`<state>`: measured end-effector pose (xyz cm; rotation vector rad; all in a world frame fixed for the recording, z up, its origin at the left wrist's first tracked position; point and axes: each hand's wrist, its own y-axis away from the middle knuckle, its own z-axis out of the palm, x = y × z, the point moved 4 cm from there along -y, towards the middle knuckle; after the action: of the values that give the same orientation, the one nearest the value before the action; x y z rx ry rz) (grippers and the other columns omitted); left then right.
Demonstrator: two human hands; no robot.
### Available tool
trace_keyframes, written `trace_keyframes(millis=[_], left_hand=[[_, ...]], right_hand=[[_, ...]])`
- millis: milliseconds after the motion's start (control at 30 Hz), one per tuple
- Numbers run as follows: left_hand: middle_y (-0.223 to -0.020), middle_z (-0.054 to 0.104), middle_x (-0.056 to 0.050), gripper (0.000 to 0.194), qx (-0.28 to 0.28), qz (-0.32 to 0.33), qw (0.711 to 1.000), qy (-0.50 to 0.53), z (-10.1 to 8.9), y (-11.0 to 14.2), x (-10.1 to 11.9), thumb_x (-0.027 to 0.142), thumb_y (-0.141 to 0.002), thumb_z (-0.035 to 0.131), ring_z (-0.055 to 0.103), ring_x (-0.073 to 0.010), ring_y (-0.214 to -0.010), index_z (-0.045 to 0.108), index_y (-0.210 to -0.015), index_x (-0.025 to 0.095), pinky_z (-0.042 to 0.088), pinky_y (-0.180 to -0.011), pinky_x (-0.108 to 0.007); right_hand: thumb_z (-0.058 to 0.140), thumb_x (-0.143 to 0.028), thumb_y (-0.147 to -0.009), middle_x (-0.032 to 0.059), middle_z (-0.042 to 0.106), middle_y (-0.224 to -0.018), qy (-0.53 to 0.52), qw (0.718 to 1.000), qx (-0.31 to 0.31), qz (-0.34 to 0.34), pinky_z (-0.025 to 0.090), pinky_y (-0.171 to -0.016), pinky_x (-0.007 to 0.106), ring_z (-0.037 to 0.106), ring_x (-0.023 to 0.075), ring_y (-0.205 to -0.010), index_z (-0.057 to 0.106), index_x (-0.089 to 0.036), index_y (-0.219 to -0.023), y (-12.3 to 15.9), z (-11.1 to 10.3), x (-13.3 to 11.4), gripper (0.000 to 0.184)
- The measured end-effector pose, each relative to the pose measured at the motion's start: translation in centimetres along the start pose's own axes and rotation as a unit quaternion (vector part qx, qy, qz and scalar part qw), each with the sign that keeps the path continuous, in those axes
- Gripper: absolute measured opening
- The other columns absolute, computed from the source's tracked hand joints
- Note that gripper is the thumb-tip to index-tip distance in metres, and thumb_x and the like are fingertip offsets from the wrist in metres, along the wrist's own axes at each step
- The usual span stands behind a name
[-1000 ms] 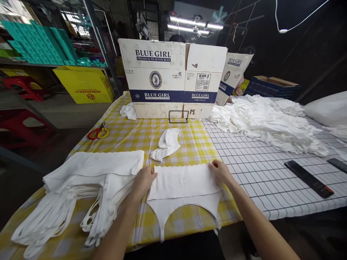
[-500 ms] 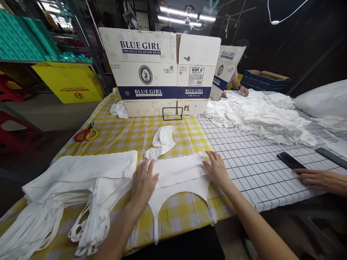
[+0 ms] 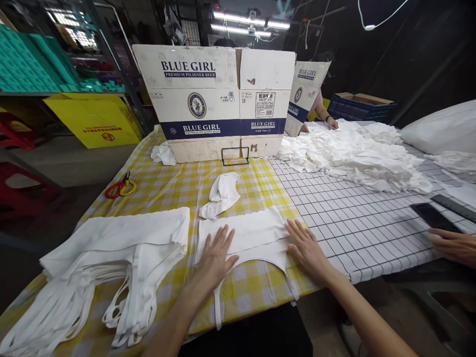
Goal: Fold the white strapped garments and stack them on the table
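A white strappy camisole top (image 3: 245,231) lies flat on the yellow checked cloth, its thin straps toward me. My left hand (image 3: 215,255) rests on its left part, fingers spread. At the garment's right edge, my right hand (image 3: 307,248) lies flat with fingers stretched out, partly on the cloth. Left of it is a stack of similar white tops (image 3: 119,238), straps hanging toward the near edge. Just beyond the flat top sits a crumpled white piece of fabric (image 3: 222,194).
Red-and-yellow-handled scissors (image 3: 121,187) lie at the left. A large beer carton (image 3: 203,106) stands behind a small black wire stand (image 3: 235,156). White garments (image 3: 357,156) are heaped at the right. Another person's hand (image 3: 451,244) touches a dark phone (image 3: 435,217); a second person sits behind the heap.
My left hand has slid right onto the top, and its fingers have spread. My right hand has moved slightly down off the upper corner. The other person's hand and phone have shifted right.
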<state>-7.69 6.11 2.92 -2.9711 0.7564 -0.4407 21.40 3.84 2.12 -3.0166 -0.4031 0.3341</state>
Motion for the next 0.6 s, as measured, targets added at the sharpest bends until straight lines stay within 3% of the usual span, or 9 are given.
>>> trace_keyframes(millis=[133,300,433,500,600], left_hand=[[-0.15,0.012,-0.004,0.069,-0.046,0.069,0.996,0.033,1.0,-1.0,3.3,0.037,-0.084,0.049,0.01,-0.0247,-0.137,0.011,-0.142,0.03,0.013,-0.109,-0.051],[-0.15,0.011,-0.003,0.067,-0.075,0.102,0.99,0.056,1.9,-2.0,5.1,0.041,-0.085,0.048,0.009,-0.0255,-0.137,0.013,-0.141,0.031,0.012,-0.109,-0.053],[-0.15,0.01,-0.003,0.065,-0.086,0.121,0.987,0.068,2.5,-3.3,7.1,0.041,-0.085,0.047,0.009,-0.0267,-0.137,0.016,-0.141,0.031,0.012,-0.108,-0.056],[-0.15,0.009,-0.002,0.064,-0.103,0.131,0.983,0.073,3.0,-3.4,8.0,0.043,-0.085,0.046,0.008,-0.0276,-0.137,0.016,-0.141,0.032,0.01,-0.107,-0.059],[-0.15,0.007,0.0,0.063,-0.122,0.138,0.98,0.077,3.5,-2.9,8.2,0.042,-0.085,0.046,0.006,-0.0279,-0.137,0.018,-0.14,0.034,0.006,-0.107,-0.061]], right_hand=[[0.029,-0.042,-0.093,-0.0046,0.026,-0.145,-0.03,0.997,-0.056,-0.047,0.02,-0.107,0.047,0.014,0.0207,-0.136,0.021,-0.036,-0.139,0.7,0.1,-0.3,0.047],[0.026,-0.039,-0.094,-0.0011,0.039,-0.14,-0.052,0.999,0.005,-0.001,0.029,-0.103,0.043,0.025,0.0213,-0.133,0.043,-0.031,-0.131,0.1,-0.8,0.9,0.041],[0.023,-0.039,-0.095,0.0041,0.028,-0.145,-0.043,0.995,0.082,0.033,0.029,-0.104,0.04,0.023,0.0195,-0.134,0.028,-0.022,-0.14,-3.7,-0.7,-0.4,0.048],[0.025,-0.042,-0.094,0.0021,0.02,-0.148,-0.031,0.998,0.057,0.012,0.024,-0.105,0.043,0.016,0.0207,-0.136,0.019,-0.026,-0.142,-5.7,0.1,-1.1,0.051],[0.024,-0.046,-0.093,-0.0015,0.021,-0.148,-0.016,1.0,-0.009,-0.015,0.018,-0.106,0.048,0.014,0.0218,-0.136,0.019,-0.033,-0.141,-7.6,1.5,-0.6,0.05]])
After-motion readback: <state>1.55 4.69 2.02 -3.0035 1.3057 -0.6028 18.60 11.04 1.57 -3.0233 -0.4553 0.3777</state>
